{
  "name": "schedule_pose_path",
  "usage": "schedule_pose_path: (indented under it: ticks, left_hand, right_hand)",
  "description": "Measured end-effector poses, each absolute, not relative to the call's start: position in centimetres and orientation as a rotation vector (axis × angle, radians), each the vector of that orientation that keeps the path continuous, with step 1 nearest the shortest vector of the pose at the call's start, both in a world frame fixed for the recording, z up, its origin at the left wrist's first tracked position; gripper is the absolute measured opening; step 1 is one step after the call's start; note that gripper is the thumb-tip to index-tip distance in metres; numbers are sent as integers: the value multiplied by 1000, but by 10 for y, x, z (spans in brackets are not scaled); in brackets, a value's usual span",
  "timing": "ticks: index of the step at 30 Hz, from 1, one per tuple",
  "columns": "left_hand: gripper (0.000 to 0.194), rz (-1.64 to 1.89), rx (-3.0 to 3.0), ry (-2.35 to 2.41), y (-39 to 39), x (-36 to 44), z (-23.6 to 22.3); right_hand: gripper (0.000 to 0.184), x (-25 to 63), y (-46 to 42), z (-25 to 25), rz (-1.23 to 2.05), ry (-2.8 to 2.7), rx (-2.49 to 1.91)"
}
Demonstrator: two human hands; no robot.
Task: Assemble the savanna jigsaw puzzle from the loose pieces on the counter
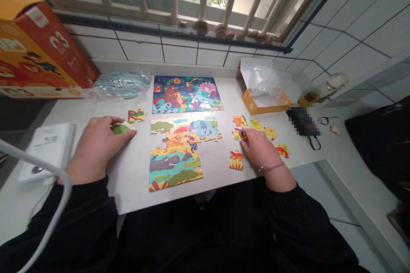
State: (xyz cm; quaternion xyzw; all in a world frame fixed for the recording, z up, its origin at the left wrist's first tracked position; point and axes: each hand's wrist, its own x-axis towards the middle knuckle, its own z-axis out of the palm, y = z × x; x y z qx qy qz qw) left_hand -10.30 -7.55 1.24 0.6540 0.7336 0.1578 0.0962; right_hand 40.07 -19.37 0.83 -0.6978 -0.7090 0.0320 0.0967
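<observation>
My left hand (104, 140) is closed on a green puzzle piece (122, 128), pinched between thumb and fingers at the left. Just beyond it a loose green-and-red puzzle piece (137, 115) lies on the table. In the middle is a partly joined animal puzzle (175, 163) with a hippo, an elephant and a gap on its right side. My right hand (259, 147) is closed over the right-hand pieces, its fingertips on a small reddish puzzle piece (244, 135), partly hidden by the fingers. Around it lie several loose yellow and orange pieces, among them one with grass (236, 160).
A joined dark forest puzzle (187, 94) lies behind. An open orange-and-white box (267, 104) with plastic wrap stands back right, near a black item (303, 120). At left are a large orange box (41, 51), a plastic-wrapped pack (123, 84), a white device (46, 149) and a cable (65, 204).
</observation>
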Motion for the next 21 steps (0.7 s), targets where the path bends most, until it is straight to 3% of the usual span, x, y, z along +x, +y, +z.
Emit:
schedule_pose_path:
  ticks: [9,14,21]
  left_hand:
    - [69,457,1943,2172,-72,-107,8]
    - [68,463,1954,2164,-72,-108,6]
    - [68,441,1958,2163,-73,-103,11]
  right_hand:
    - [53,414,-197,8,158,-1955,-2082]
    - [22,405,-199,24,277,-1810,-2038]
    - [31,383,-202,31,727,-1441,-1925]
